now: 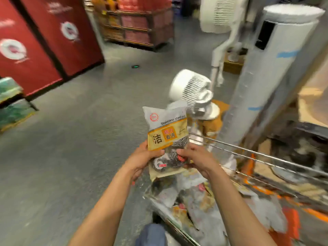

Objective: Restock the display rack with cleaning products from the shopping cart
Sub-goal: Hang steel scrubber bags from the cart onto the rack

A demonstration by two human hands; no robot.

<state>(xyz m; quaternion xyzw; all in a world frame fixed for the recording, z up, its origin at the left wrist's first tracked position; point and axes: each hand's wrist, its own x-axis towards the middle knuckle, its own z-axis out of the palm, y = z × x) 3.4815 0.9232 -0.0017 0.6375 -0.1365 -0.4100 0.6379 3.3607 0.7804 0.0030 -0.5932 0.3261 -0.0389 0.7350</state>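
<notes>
Left hand (142, 158) pinches the lower left edge of a pack of stainless steel scourers (166, 137), thumb on the printed face, fingers curled behind; right hand (197, 159) grips the lower right corner the same way, thumb tip pressing the clear window where the coiled scourers show; pack held upright, label toward the person, a little above the near end of the shopping cart (257, 157), likely so the print can be read or the bag squared before it goes to the rack; two-handed hold at the bottom leaves the top free, where a hang hole would probably sit; more packs of the same sort (193, 197) lie heaped in the cart below, blurred; beyond the cart, a small white fan (191, 87) on a box and a tall wrapped tower unit (271, 71); grey floor (74, 130) and red panels (58, 32) to the left; display rack not identifiable here; restocking seems mid-way, judging by the cart's load.
</notes>
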